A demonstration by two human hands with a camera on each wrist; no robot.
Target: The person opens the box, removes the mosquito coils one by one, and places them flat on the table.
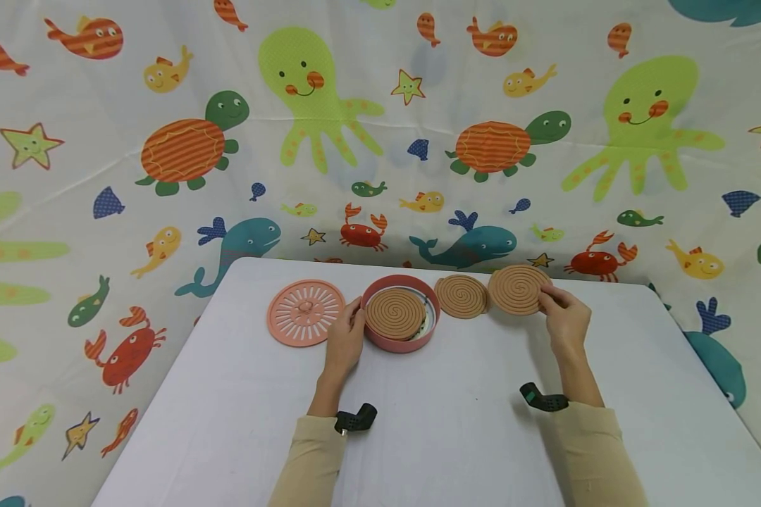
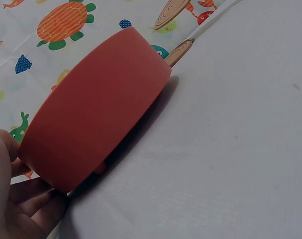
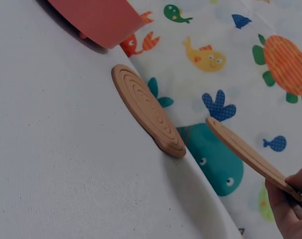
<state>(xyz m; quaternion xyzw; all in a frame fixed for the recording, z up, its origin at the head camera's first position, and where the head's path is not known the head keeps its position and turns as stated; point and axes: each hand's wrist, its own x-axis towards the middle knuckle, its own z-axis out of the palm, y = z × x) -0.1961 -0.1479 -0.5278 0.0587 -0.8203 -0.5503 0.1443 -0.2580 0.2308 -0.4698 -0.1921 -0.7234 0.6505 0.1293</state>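
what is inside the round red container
Inside the round red container lies a brown spiral coil, with a strip of pale, patterned surface showing past its right edge. The coil covers the rest, so whatever is beneath it can't be seen.

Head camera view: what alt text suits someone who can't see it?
The right hand pinches a raised, flat tan spiral coil at a white table; the left hand grips a round red container holding another coil. Between them lies a third coil, and a slotted pink disc lies left of the container.
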